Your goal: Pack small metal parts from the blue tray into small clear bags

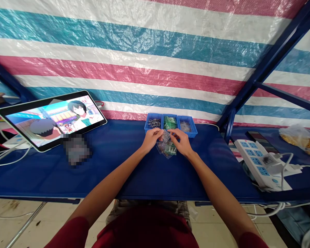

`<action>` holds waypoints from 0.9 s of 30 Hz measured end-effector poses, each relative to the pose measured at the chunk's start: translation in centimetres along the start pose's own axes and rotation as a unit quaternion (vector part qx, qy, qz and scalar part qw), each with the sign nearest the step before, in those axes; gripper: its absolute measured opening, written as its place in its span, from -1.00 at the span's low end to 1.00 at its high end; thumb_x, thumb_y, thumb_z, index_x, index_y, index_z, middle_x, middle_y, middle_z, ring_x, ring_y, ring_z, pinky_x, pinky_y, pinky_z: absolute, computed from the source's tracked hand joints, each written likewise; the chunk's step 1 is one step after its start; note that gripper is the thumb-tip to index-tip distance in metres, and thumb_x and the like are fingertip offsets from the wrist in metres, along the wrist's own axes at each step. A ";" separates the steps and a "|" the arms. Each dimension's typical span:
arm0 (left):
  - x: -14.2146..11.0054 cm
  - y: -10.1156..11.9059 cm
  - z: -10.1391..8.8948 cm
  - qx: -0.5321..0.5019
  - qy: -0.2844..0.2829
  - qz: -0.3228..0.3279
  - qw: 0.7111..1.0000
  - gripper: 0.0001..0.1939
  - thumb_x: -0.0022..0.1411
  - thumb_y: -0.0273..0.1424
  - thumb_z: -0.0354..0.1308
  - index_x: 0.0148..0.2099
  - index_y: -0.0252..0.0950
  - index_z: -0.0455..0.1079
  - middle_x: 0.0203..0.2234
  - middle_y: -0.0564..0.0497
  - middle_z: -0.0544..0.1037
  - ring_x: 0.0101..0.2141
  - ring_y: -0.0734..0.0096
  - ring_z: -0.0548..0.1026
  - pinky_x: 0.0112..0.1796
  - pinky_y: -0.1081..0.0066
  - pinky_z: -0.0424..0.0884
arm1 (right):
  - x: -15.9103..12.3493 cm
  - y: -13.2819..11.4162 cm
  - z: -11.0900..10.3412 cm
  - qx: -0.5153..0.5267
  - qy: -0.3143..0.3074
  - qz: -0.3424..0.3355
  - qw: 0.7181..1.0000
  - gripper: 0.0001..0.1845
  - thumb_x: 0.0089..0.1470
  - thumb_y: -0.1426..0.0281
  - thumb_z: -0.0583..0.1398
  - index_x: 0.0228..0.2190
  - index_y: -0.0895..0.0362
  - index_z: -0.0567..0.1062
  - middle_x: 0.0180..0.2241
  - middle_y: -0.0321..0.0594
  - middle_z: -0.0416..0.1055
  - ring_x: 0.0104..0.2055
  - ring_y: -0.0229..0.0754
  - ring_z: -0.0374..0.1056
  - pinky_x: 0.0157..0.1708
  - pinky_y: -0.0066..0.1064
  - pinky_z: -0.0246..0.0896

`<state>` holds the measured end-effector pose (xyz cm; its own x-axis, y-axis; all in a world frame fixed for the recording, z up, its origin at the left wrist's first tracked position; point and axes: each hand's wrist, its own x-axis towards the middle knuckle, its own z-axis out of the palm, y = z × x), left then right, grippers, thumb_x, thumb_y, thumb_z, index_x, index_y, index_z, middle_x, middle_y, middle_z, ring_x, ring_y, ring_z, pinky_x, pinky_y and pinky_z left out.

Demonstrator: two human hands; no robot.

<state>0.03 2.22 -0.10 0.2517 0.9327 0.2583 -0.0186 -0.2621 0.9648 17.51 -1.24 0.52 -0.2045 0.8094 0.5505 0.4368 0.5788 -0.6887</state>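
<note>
My left hand [152, 139] is closed, thumb and fingers pinching the edge of a small clear plastic bag [166, 135]. On the bag's other side my right hand [181, 140] has its thumb and forefinger bent together at its edge. Under and just in front of the hands lies a small pile of filled clear packets [167, 148], with green and metallic pieces showing through. Right behind the hands stand three joined blue bins: the left bin [146, 126] holds screws, the middle bin [169, 115] green pieces, the right bin [195, 130] clear plastic bags.
A tablet [51, 120] playing a cartoon leans at the left of the blue table [124, 165], a pixelated item [77, 150] before it. To the right are a white power strip [258, 163] with cables, a dark phone-like slab [262, 141] and a clear bag of yellowish pieces [303, 139]. Blue frame posts rise behind.
</note>
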 end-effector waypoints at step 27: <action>-0.7 -0.6 0.3 0.541 -0.059 0.060 0.837 -0.77 0.33 -0.32 0.01 -0.03 -0.23 0.38 -0.20 -0.01 0.55 -0.25 0.29 0.51 -0.34 0.42 0.32 | 0.6 2.3 -0.7 -0.064 0.166 0.161 0.971 -0.72 0.02 0.36 0.11 -0.26 0.16 0.54 -0.32 -0.15 0.50 -0.51 -0.23 0.34 -0.38 -0.32 0.32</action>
<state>0.17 1.65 -0.88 0.4051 0.8699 0.2815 0.8211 -0.4816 0.3063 18.95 0.54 -0.38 0.2456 0.8574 0.4523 0.5414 0.2658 -0.7977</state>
